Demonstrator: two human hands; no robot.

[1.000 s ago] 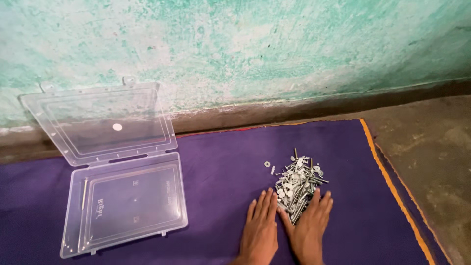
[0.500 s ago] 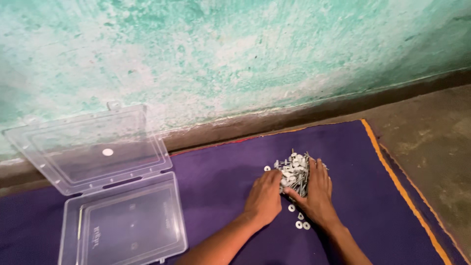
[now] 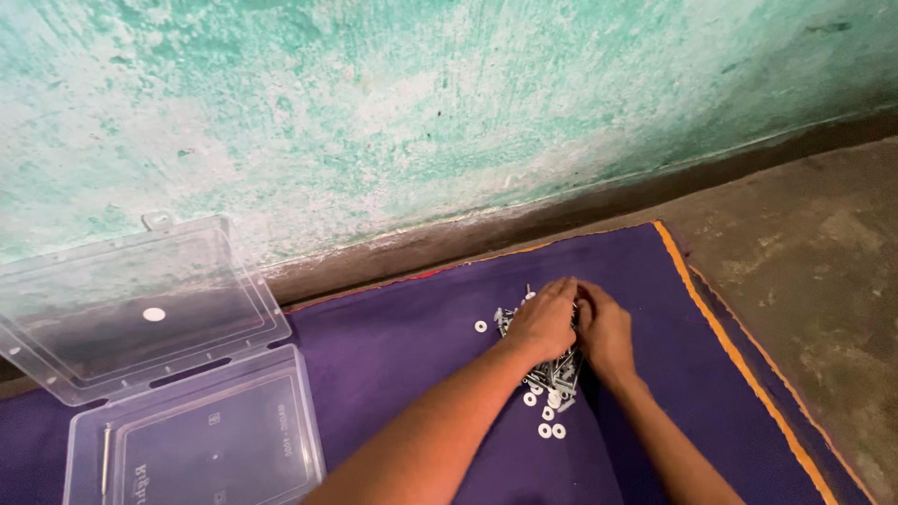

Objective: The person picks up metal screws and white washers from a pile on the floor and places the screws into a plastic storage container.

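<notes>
A clear plastic case [image 3: 178, 411] lies open at the left end of the purple mat [image 3: 402, 346], a flat rectangular box. Its lid [image 3: 131, 309] leans back against the wall [image 3: 374, 112], with a small round white sticker [image 3: 153, 314] near its middle.

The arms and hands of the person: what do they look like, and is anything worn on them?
Both arms are bare as far as the picture shows: no sleeves, no gloves. The left hand and the right hand show no ring, and no watch or band is seen at the wrists. The forearms are slim and enter from the bottom edge. Fingertips are too small to tell any nail detail.
</notes>
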